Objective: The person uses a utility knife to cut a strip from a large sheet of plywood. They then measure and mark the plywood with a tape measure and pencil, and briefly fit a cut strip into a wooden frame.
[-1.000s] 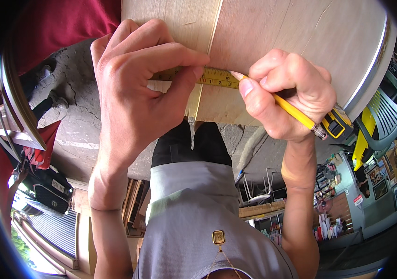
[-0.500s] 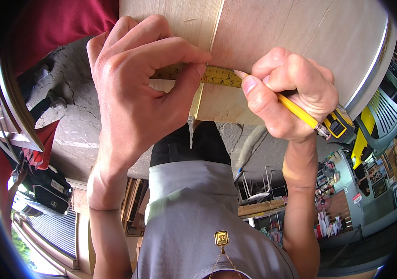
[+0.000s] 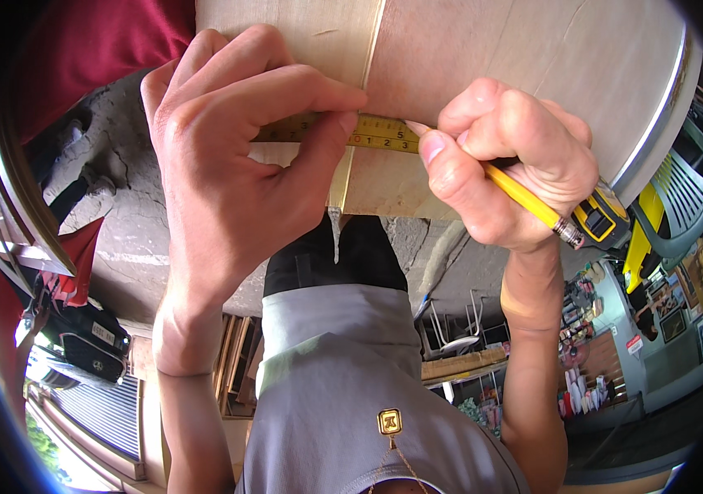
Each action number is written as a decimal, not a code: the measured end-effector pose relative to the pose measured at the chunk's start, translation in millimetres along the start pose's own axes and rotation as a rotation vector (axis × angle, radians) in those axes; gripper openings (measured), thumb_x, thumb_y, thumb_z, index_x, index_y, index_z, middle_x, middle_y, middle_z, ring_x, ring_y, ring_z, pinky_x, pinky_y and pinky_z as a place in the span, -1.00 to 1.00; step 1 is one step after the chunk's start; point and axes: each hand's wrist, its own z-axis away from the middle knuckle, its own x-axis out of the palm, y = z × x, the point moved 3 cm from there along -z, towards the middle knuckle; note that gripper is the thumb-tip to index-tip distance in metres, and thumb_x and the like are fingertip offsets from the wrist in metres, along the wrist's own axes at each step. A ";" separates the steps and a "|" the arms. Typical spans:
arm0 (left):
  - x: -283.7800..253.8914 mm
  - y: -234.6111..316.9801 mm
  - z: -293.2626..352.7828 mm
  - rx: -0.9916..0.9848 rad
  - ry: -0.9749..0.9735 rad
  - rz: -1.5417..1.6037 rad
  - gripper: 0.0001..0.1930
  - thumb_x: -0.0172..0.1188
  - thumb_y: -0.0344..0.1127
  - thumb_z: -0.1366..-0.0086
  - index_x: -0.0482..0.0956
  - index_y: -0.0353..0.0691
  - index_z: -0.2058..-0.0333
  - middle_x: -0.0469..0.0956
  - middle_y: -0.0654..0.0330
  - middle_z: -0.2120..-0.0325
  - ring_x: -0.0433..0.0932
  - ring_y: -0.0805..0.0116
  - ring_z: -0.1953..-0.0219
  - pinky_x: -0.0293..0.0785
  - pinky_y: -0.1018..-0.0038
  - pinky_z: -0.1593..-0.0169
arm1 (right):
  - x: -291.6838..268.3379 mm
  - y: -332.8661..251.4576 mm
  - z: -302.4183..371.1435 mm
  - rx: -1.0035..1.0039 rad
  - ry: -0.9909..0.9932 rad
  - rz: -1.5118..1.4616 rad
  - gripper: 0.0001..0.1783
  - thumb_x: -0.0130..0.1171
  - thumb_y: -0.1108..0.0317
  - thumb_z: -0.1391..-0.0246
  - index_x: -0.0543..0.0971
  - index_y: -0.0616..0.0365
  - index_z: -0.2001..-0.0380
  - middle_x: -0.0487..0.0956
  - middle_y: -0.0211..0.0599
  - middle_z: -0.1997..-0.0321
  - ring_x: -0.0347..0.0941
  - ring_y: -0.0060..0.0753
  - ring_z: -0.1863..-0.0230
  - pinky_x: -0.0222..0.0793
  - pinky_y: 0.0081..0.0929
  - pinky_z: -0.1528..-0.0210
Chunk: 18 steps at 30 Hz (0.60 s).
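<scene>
A yellow tape measure blade [image 3: 382, 135] lies across the pale wooden board [image 3: 450, 49], spanning a lengthwise seam. My left hand [image 3: 236, 148] pinches the blade between thumb and forefinger, close to that seam. In my right hand [image 3: 516, 165] is a yellow pencil [image 3: 528, 198], its sharp end resting at the blade's upper edge and its eraser end toward me. Behind the right hand shows the black and yellow tape case [image 3: 601, 218]; whether the fingers also grip it is hidden.
Dark red cloth [image 3: 104, 49] drapes at the upper left. To the right stands a grey-green plastic chair [image 3: 697, 181] beside a yellow strip [image 3: 638, 255]. Cracked concrete floor [image 3: 129, 189] shows below the board. Shelves with goods [image 3: 586, 387] are at the lower right.
Both hands and the tape blade appear slightly further left in the picture, with the pencil tip still at the blade. The grips stay the same.
</scene>
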 end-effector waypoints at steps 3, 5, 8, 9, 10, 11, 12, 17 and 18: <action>-0.1 -0.1 -0.3 0.008 0.001 0.002 -0.85 0.42 -0.50 0.09 0.74 -0.17 0.45 0.38 0.36 0.60 0.37 0.43 0.43 0.22 0.45 0.21 | 0.8 -0.9 -0.7 0.017 0.004 -0.024 -0.75 0.21 0.73 0.10 0.36 0.22 0.61 0.51 -0.21 0.65 0.34 -0.59 0.70 0.31 -0.59 0.62; -0.3 -0.1 -0.4 0.011 0.000 -0.001 -0.84 0.42 -0.50 0.09 0.74 -0.17 0.45 0.38 0.36 0.60 0.36 0.43 0.43 0.22 0.45 0.22 | 0.8 -1.5 -1.4 0.010 0.002 -0.014 -0.75 0.21 0.73 0.09 0.37 0.22 0.61 0.51 -0.21 0.65 0.34 -0.59 0.70 0.30 -0.60 0.63; -0.4 -0.2 -0.5 0.004 -0.005 -0.001 -0.84 0.43 -0.50 0.09 0.74 -0.17 0.44 0.37 0.36 0.60 0.36 0.43 0.43 0.22 0.45 0.22 | 0.5 -2.3 -2.3 0.000 -0.007 0.015 -0.75 0.21 0.73 0.09 0.37 0.22 0.61 0.52 -0.22 0.64 0.34 -0.59 0.70 0.30 -0.60 0.63; -0.2 -0.2 -0.5 0.003 -0.005 0.008 -0.84 0.43 -0.50 0.08 0.74 -0.17 0.44 0.37 0.36 0.60 0.36 0.44 0.43 0.22 0.46 0.23 | 0.4 -2.5 -2.4 -0.003 -0.010 0.028 -0.75 0.21 0.73 0.09 0.37 0.22 0.60 0.52 -0.22 0.64 0.34 -0.59 0.70 0.30 -0.60 0.63; 0.1 -0.3 -0.6 -0.002 -0.004 0.021 -0.84 0.43 -0.50 0.08 0.75 -0.16 0.44 0.37 0.36 0.60 0.36 0.44 0.44 0.22 0.46 0.23 | 0.3 -2.6 -2.3 -0.002 -0.010 0.031 -0.75 0.22 0.73 0.10 0.37 0.23 0.60 0.52 -0.22 0.64 0.34 -0.59 0.70 0.30 -0.60 0.63; 0.3 -0.2 -0.7 0.007 -0.002 0.019 -0.84 0.43 -0.50 0.08 0.75 -0.17 0.44 0.37 0.36 0.60 0.36 0.44 0.44 0.22 0.46 0.23 | 0.3 -2.6 -2.3 0.000 -0.011 0.034 -0.75 0.22 0.73 0.10 0.37 0.23 0.60 0.52 -0.22 0.64 0.34 -0.59 0.70 0.30 -0.60 0.63; 0.4 -0.2 -0.9 0.013 0.001 0.021 -0.83 0.43 -0.50 0.09 0.75 -0.17 0.44 0.37 0.37 0.60 0.36 0.44 0.44 0.22 0.46 0.24 | 0.0 -2.4 -2.2 0.007 -0.006 0.027 -0.75 0.22 0.73 0.10 0.37 0.23 0.60 0.52 -0.22 0.64 0.35 -0.59 0.70 0.30 -0.60 0.63; 0.5 -0.4 -1.3 0.022 0.003 0.034 -0.83 0.44 -0.51 0.09 0.75 -0.18 0.44 0.37 0.37 0.60 0.35 0.45 0.46 0.23 0.47 0.26 | -0.2 -2.7 -1.9 -0.005 0.000 0.030 -0.75 0.22 0.74 0.10 0.37 0.22 0.60 0.52 -0.21 0.64 0.36 -0.58 0.69 0.32 -0.60 0.63; 0.3 -0.4 -1.2 0.020 -0.001 0.036 -0.83 0.44 -0.52 0.09 0.75 -0.18 0.44 0.37 0.36 0.60 0.35 0.45 0.46 0.23 0.48 0.27 | -0.2 -2.7 -1.9 -0.004 0.003 0.032 -0.75 0.22 0.74 0.10 0.37 0.22 0.60 0.52 -0.21 0.64 0.37 -0.58 0.69 0.32 -0.60 0.62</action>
